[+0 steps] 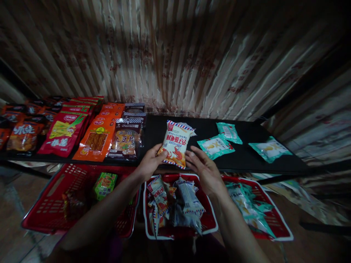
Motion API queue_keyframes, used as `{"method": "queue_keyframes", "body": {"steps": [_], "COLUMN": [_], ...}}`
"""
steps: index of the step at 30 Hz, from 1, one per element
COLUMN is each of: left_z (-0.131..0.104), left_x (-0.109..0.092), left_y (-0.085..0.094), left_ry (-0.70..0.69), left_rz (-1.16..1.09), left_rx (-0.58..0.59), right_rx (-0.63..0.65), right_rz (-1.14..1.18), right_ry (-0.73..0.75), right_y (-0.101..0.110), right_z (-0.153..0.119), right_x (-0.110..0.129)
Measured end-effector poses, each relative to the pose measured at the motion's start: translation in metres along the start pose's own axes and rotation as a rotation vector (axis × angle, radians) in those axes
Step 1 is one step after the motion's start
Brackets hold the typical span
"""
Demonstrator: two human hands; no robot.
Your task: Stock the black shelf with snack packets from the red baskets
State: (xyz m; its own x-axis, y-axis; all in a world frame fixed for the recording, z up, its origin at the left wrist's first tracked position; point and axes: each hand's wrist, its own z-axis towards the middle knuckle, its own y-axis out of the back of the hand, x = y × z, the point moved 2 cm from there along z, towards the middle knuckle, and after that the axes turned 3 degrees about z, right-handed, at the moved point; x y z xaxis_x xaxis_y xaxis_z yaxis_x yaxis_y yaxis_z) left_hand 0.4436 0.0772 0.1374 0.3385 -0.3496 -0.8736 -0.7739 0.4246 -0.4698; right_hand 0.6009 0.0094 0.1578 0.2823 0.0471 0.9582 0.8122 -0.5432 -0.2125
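Observation:
A white snack bag with a red-and-blue striped edge and a shrimp picture leans slightly back at the front of the black shelf. My left hand grips its lower left side, thumb across the front. At the opposite edge is my right hand, fingers stretched and apart, the tips at or just beside the bag; whether they touch it I cannot tell. Part of another pale bag shows behind the held one. Below, between my forearms, a red basket holds several similar striped bags.
Left on the shelf stand rows of dark brown, orange and red packets. Teal bags lie at right. Two more red baskets flank the middle one, the left with a green packet, the right with teal bags.

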Motion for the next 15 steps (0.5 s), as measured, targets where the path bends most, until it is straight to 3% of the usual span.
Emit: {"method": "queue_keyframes", "body": {"steps": [4,10,15], "left_z": [0.002,-0.002,-0.001], "left_x": [-0.001,-0.007,-0.012], "left_y": [-0.002,-0.005,-0.003], "left_ry": [-0.065,-0.029,-0.011], "left_rz": [-0.031,-0.091,-0.155], "left_rx": [-0.057,-0.024,-0.047], "right_rx": [0.070,0.074,0.073], "right_rz": [0.034,0.094,0.013], "right_ry": [-0.059,0.009,0.040], "right_y": [-0.008,-0.011,-0.010], "right_z": [-0.004,-0.003,-0.001], "right_x": [-0.009,-0.014,-0.017]}}
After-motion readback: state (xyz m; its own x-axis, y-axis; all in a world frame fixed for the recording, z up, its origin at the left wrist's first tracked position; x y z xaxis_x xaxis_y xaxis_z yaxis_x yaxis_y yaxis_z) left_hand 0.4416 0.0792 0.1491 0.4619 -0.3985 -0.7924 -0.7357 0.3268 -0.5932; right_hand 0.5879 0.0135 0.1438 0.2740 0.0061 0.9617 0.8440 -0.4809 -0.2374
